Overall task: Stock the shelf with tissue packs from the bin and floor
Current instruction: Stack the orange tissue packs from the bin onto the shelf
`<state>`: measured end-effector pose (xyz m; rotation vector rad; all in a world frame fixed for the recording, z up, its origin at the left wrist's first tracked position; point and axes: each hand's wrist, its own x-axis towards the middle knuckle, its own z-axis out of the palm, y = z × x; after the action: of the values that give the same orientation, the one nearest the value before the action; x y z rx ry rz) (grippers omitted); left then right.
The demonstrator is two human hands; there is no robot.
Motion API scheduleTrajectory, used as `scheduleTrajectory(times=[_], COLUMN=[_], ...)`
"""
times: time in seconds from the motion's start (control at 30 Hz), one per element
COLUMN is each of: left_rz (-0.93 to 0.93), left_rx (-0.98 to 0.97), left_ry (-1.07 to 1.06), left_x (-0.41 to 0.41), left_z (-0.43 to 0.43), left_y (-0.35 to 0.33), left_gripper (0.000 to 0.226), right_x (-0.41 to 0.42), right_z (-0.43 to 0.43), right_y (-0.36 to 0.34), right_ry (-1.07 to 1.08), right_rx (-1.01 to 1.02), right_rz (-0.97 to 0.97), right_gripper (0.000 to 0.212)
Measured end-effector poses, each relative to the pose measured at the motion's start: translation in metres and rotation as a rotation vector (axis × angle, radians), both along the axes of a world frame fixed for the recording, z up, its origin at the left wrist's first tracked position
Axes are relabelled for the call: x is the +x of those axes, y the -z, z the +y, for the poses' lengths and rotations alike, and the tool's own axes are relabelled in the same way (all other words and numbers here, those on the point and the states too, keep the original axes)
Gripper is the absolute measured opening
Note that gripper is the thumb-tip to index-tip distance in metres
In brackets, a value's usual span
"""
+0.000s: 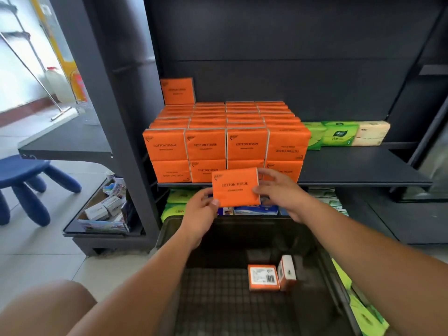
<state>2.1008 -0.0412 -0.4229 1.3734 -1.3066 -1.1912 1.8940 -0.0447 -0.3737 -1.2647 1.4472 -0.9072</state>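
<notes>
Far to the left of our grip, a blue stool [23, 177] is standing on the tiled floor. Our left hand [203, 209] is pinching the lower left corner of an orange tissue pack [235, 187], and our right hand [282, 190] is closing over its right edge, so both grips are holding the one pack, label facing us. We are holding it just in front of the shelf [358, 169] edge, where the stacked orange packs [225, 144] are filling the space directly behind our grip. Below our hands, the dark bin [218, 299] is holding two more orange packs [263, 277], one flat and one on its side. Beyond the stack, to the right of our grip, green packs [338, 134] are lying on the shelf.
</notes>
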Motion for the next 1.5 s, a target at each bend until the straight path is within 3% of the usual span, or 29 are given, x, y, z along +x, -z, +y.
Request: scheduleTrajectory(times=[0.17, 0.33, 0.8, 1.0, 1.2, 1.27, 1.37, 1.5], left_rz=[-0.061, -0.128, -0.277, -0.273, -0.271, -0.342, -0.608, -0.990], left_rx=[-0.158, -0.374, -0.699, -0.636, -0.600, -0.595, -0.580, -0.327], left_ry=[-0.027, -0.042, -0.217, -0.366, -0.358, -0.313, -0.263, -0.187], left_x=[0.009, 0.016, 0.039, 0.053, 0.074, 0.082, 0.088, 0.089], left_z=[-0.007, -0.012, -0.073, -0.118, -0.177, -0.201, -0.233, -0.267], left_y=[-0.031, -0.061, -0.124, -0.140, -0.150, -0.152, -0.152, -0.151], left_gripper=[0.033, 0.030, 0.032, 0.031, 0.050, 0.055, 0.060, 0.075], right_x=[0.015, 0.029, 0.069, 0.093, 0.123, 0.134, 0.149, 0.163], right_z=[-0.007, -0.018, -0.085, -0.135, -0.208, -0.236, -0.273, -0.312], right_y=[-0.034, -0.068, -0.128, -0.133, -0.137, -0.138, -0.137, -0.129], right_ry=[-0.007, 0.005, 0.061, 0.093, 0.114, 0.119, 0.118, 0.136], right_rx=[-0.091, -0.190, -0.369, -0.364, -0.379, -0.388, -0.393, -0.360], right_rz=[-0.004, -0.044, -0.047, -0.055, -0.062, -0.073, -0.074, -0.055], right_gripper=[0.062, 0.055, 0.044, 0.037, 0.038, 0.037, 0.034, 0.035])
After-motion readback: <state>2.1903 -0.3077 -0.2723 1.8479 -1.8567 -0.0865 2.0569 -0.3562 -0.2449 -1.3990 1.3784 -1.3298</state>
